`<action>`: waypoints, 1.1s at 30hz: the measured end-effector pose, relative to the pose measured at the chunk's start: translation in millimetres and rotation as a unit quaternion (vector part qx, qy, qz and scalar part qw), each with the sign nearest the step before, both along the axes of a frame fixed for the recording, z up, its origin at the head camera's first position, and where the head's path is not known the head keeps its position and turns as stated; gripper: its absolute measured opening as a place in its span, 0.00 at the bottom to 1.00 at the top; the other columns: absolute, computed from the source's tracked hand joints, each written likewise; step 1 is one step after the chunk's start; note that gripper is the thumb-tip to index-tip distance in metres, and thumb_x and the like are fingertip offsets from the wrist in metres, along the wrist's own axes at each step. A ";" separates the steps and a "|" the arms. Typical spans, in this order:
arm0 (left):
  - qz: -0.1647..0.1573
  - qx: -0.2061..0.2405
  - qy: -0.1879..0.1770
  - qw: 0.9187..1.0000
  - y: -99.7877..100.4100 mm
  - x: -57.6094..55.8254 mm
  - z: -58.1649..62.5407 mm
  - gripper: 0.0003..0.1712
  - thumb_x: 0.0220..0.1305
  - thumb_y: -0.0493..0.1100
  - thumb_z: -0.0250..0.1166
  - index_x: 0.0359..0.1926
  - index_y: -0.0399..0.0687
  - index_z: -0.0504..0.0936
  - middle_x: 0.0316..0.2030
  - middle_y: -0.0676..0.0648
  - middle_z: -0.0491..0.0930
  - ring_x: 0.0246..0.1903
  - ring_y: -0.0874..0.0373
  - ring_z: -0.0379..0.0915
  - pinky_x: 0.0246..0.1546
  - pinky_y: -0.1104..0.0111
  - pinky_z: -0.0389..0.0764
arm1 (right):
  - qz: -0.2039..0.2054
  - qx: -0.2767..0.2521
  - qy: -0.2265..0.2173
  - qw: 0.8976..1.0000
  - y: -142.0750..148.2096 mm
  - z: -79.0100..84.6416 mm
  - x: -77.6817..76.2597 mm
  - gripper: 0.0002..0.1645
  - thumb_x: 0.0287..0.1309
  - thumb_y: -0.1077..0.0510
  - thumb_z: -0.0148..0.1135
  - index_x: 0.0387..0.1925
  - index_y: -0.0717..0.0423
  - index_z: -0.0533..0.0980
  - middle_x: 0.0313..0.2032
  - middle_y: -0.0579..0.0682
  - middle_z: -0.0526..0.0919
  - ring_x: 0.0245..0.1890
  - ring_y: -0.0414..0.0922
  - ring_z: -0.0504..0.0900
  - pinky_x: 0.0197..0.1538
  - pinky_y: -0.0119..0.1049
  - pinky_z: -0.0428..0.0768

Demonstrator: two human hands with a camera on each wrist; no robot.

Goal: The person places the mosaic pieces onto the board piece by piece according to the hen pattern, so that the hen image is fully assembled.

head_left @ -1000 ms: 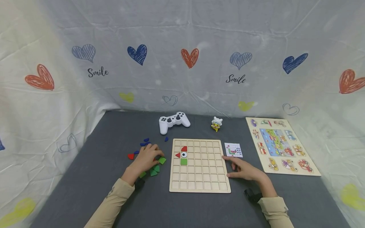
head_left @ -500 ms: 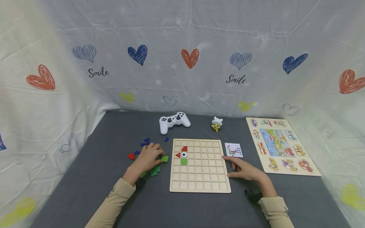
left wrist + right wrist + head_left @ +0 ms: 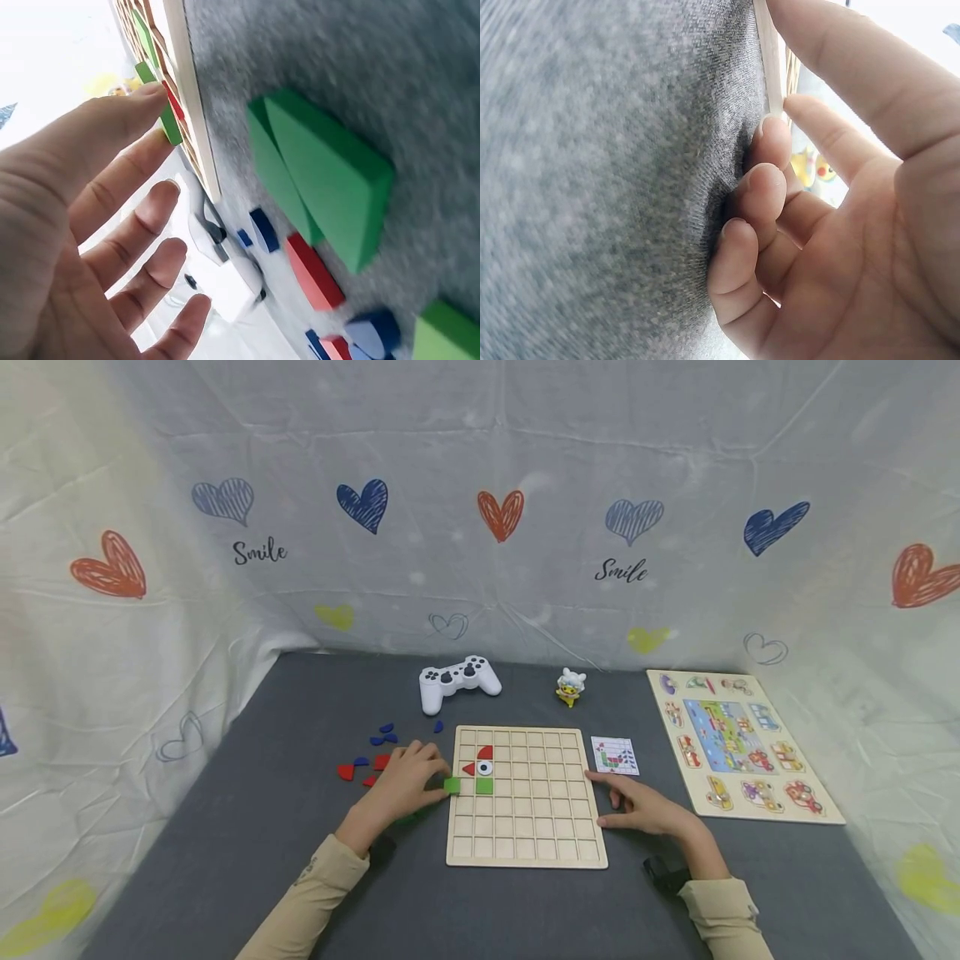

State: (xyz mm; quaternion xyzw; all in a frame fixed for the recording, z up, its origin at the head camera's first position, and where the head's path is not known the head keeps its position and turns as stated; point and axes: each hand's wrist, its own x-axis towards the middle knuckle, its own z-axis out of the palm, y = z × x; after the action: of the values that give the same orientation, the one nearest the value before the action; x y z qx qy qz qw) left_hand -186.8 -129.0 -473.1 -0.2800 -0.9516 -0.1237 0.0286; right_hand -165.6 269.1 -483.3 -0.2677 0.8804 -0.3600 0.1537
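Observation:
My left hand [image 3: 405, 783] pinches a light green square tile [image 3: 452, 786] between thumb and forefinger, over the left edge of the wooden grid board [image 3: 527, 862]. In the left wrist view the tile [image 3: 172, 126] stands on edge at the fingertips, and the other fingers spread loosely. On the board lie a red quarter-round piece [image 3: 485, 751], a red triangle [image 3: 468, 768], an eye tile [image 3: 484, 767] and a green square [image 3: 484, 786]. My right hand [image 3: 647, 806] touches the board's right edge with forefinger and thumb; its other fingers bend against the cloth in the right wrist view.
Red pieces [image 3: 346, 772] and blue pieces [image 3: 383, 738] lie left of the board, with dark green pieces [image 3: 322, 172] below the left hand. Behind stand a white game controller [image 3: 459, 682] and a small figurine [image 3: 570, 686]. A pattern card [image 3: 614, 755] and picture puzzle [image 3: 742, 743] lie right.
My left hand has moved right, carrying the green square from the loose pieces to the board's left edge. Red pieces it covered now show. The right hand stays still.

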 end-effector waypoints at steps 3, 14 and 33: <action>-0.004 0.009 -0.002 1.000 4.9 1.9 0.9 0.12 0.49 0.52 0.71 0.37 0.58 0.83 0.36 0.55 0.71 0.37 0.58 0.61 0.45 0.54 0.65 | -0.002 0.002 -0.003 1.000 -0.2 0.8 0.6 0.42 0.51 0.53 0.67 0.64 0.64 0.61 0.28 0.52 0.66 0.21 0.35 0.59 0.24 0.28 0.63; -0.029 0.017 -0.015 0.999 23.2 7.0 0.0 0.12 0.49 0.52 0.71 0.37 0.61 0.84 0.36 0.56 0.71 0.36 0.59 0.59 0.46 0.53 0.65 | -0.002 0.010 -0.006 1.000 0.4 -2.5 -1.3 0.43 0.51 0.52 0.67 0.65 0.62 0.60 0.29 0.52 0.67 0.21 0.34 0.60 0.24 0.27 0.64; -0.052 0.008 0.003 0.999 37.6 9.2 -3.0 0.11 0.48 0.55 0.71 0.34 0.61 0.85 0.33 0.56 0.70 0.33 0.60 0.58 0.46 0.52 0.66 | -0.003 0.010 -0.010 1.000 -0.1 -2.6 -1.1 0.44 0.52 0.51 0.67 0.66 0.62 0.60 0.29 0.53 0.67 0.21 0.34 0.59 0.24 0.27 0.64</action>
State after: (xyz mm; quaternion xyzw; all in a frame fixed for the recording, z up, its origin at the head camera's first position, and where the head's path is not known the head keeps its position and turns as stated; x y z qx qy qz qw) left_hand -177.6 -91.4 -476.1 -0.3289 -0.9348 -0.1314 0.0268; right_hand -166.7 269.1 -485.9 -0.2600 0.8831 -0.3542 0.1647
